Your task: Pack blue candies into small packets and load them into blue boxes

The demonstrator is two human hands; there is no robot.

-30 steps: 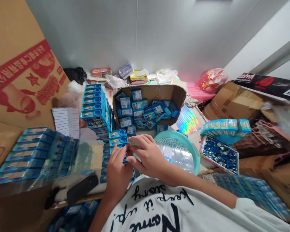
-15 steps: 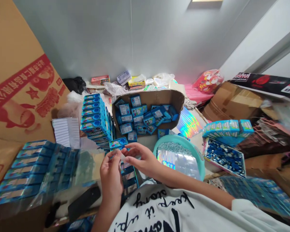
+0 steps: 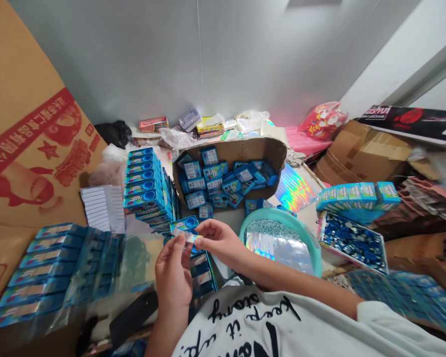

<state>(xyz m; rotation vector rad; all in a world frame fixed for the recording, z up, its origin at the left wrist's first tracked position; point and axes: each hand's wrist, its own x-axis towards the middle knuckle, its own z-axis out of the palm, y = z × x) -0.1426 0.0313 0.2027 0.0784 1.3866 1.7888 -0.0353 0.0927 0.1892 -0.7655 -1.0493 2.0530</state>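
Between my hands is a small whitish translucent piece [image 3: 189, 237], perhaps plastic film; its exact kind cannot be made out. My left hand [image 3: 174, 272] pinches its left side with thumb and fingers. From the right, my right hand [image 3: 220, 244] grips the other edge between thumb and forefinger. Just beyond the fingertips sits a small blue printed box [image 3: 185, 224] with a round blue part on top. More blue boxes [image 3: 202, 275] lie under and behind my hands, partly hidden by them.
A cardboard tray [image 3: 262, 145] holds loose blue boxes. Left of it rises a stack of blue boxes [image 3: 144, 191]. A teal basin [image 3: 315, 248] contains pellets and clear sheets. Farther right, a box of blue shiny pieces [image 3: 351, 240] stands by a box row [image 3: 351, 197]. A black phone-like object [image 3: 134, 317] lies lower left.
The whitish piece now shows wider between my fingertips, and my hands have drawn slightly apart. The whole view has shifted a little.
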